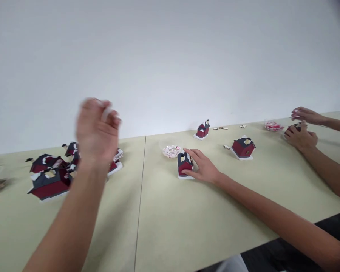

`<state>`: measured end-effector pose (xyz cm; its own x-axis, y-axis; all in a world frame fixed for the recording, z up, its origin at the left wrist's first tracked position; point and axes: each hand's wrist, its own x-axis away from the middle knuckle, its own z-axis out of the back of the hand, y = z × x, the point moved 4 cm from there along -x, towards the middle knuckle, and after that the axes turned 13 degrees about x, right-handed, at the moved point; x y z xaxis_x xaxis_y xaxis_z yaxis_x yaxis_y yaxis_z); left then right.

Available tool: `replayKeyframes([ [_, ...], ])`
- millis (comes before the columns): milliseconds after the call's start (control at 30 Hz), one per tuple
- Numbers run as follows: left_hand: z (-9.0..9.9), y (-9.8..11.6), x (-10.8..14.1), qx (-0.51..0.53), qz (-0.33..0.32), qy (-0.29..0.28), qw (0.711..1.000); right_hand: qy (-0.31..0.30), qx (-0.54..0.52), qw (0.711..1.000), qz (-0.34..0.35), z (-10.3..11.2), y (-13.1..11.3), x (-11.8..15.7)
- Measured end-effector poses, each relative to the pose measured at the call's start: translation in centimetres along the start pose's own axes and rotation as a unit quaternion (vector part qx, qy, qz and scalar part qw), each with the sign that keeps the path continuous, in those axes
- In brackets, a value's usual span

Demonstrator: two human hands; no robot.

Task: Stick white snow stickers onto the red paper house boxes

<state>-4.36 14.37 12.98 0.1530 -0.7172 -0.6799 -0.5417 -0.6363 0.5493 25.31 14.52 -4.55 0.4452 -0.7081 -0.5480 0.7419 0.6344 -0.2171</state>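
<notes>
My right hand [202, 167] grips a small red model house [185, 164] with a dark roof and white base, fingers over its far side and thumb along its front. My left hand [98, 130] is raised and motion-blurred above the table, its fingers curled. A pale bit may sit at its fingertips, but the blur hides it. Behind and below that hand lies a cluster of similar houses [49, 185], partly hidden by my left forearm. A white dish with red patterning [171, 151] stands just beyond the house in my right hand.
A co-worker's two hands [300, 138] work on a dark red piece at the right, near a clear packet of red-and-white bits [273, 126]. Two more houses [243, 148] stand on the pale green table [170, 226], which has a seam and meets a white wall.
</notes>
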Motion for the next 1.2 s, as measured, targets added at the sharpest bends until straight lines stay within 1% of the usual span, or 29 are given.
replayKeyframes([
  [67, -0.2, -3.5, 2.3, -0.002, 0.061, 0.002, 0.998, -0.007, 0.014, 1.0, 0.001, -0.5, 0.0, -0.6],
  [100, -0.3, -5.5, 4.0, -0.018, 0.102, 0.0, 0.995, -0.008, 0.014, 1.0, -0.003, -0.7, 0.1, -0.9],
  [167, -0.1, -8.8, 8.2, -0.089, 0.138, -0.001, 0.986, -0.005, 0.004, 1.0, -0.017, -1.2, 0.3, -1.2],
  [200, 0.0, -10.1, 10.2, -0.126, 0.149, -0.008, 0.981, -0.002, -0.002, 1.0, -0.024, -1.4, 0.3, -1.2],
  [267, 0.1, -12.1, 13.7, -0.169, 0.2, -0.04, 0.964, 0.003, -0.01, 0.999, -0.036, -1.6, 0.4, -1.0],
  [300, 0.1, -12.8, 14.9, -0.172, 0.232, -0.057, 0.956, 0.002, -0.01, 0.999, -0.04, -1.7, 0.4, -0.9],
  [367, 0.0, -13.7, 16.3, -0.155, 0.288, -0.08, 0.942, 0.001, 0.002, 0.999, -0.043, -1.6, 0.4, -0.6],
  [433, 0.0, -14.0, 16.5, -0.128, 0.318, -0.079, 0.936, 0.003, 0.025, 0.999, -0.042, -1.5, 0.4, -0.3],
  [600, 0.5, -14.7, 16.1, -0.1, 0.365, -0.047, 0.924, 0.024, 0.068, 0.997, -0.012, -1.6, 0.1, -0.2],
  [733, 1.1, -15.0, 16.1, -0.107, 0.372, -0.017, 0.922, 0.044, 0.07, 0.997, 0.013, -1.4, -0.4, -0.1],
  [933, 1.6, -15.2, 16.0, -0.081, 0.381, 0.019, 0.921, 0.047, 0.081, 0.995, 0.019, -1.3, -1.6, 0.1],
  [1200, 1.4, -15.3, 16.3, -0.087, 0.397, 0.015, 0.914, 0.066, 0.091, 0.993, 0.025, -0.9, -2.2, 0.4],
])
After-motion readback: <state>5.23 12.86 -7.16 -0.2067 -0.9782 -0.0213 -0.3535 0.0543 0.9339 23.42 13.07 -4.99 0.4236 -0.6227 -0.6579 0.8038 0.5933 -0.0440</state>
